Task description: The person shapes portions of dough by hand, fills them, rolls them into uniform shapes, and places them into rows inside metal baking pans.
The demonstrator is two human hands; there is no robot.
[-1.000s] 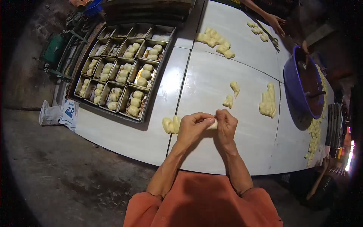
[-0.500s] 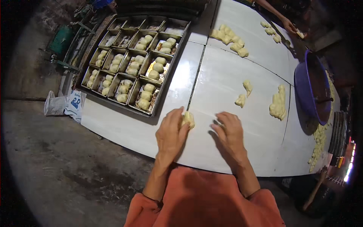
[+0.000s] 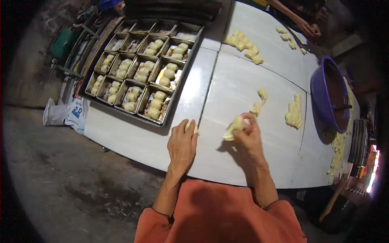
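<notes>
On the white table before me, my left hand [image 3: 182, 142] curls over a small pale-yellow dough piece [image 3: 194, 128], its fingers partly hiding it. To its right, my right hand [image 3: 249, 133] pinches another soft dough piece [image 3: 234, 128] between thumb and fingers; its lower end hangs near the tabletop. Just beyond that hand lie two loose dough pieces [image 3: 262, 95], close together. Left of my hands stands a set of joined metal loaf tins [image 3: 173, 92]. Several tins hold rows of dough balls [image 3: 169, 74]; the far ones show no dough.
Dough clumps lie farther off [image 3: 243, 41] and to the right [image 3: 294, 112]. A purple basin [image 3: 317, 91] stands at the right, dough pieces [image 3: 337, 150] beyond it. Across the table another person's hands [image 3: 310, 29] work near small dough pieces. A white sack [image 3: 77, 113] sits by the left edge.
My right hand, with nothing visible in it before, now holds a dough piece. My left hand has shifted slightly left with its dough. The other person's hands have come together.
</notes>
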